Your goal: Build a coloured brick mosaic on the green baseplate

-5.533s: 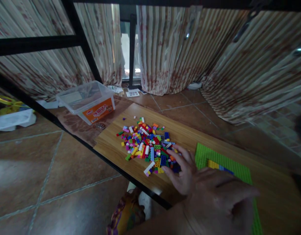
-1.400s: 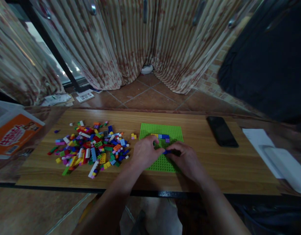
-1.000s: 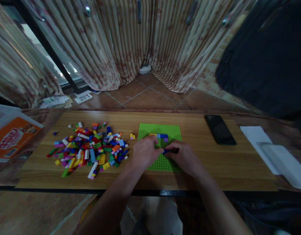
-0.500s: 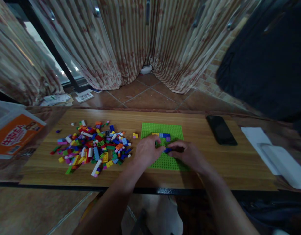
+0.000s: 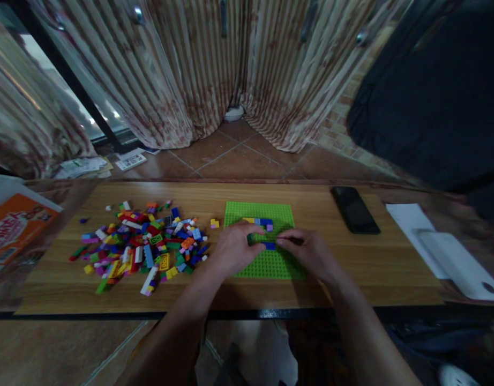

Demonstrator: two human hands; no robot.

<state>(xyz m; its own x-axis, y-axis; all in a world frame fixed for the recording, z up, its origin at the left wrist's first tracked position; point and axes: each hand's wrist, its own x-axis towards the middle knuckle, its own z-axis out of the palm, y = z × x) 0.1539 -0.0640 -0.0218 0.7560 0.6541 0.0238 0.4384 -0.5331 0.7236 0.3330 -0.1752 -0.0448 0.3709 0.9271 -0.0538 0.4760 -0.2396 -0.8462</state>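
A blue brick (image 5: pixel 270 246) lies on the green baseplate (image 5: pixel 267 268), between my two hands. My left hand (image 5: pixel 234 247) arches over the plate's left part, its thumb tip at the brick's left end and its forefinger apart from the thumb. A dark green piece (image 5: pixel 250 237) shows in that gap; whether it is held or sits on the plate is unclear. At the brick's right end, the thumb and fingers of my right hand (image 5: pixel 305 249) are drawn together. Behind them, a row of yellow, light blue and blue bricks (image 5: pixel 265 221) is on the plate, with a purple brick (image 5: pixel 269 228) at its right front.
A heap of mixed coloured bricks (image 5: pixel 146 244) covers the table's left side. A small yellow brick cluster (image 5: pixel 215 223) lies just left of the plate. A black phone (image 5: pixel 354 210) rests to the right, and a white case-like object (image 5: pixel 464 262) farther right. An orange-labelled tub (image 5: pixel 20 222) stands far left.
The whole view has shifted slightly, moving the table things left in the picture. My right fingers have drawn back a little to the right, showing more of the blue brick.
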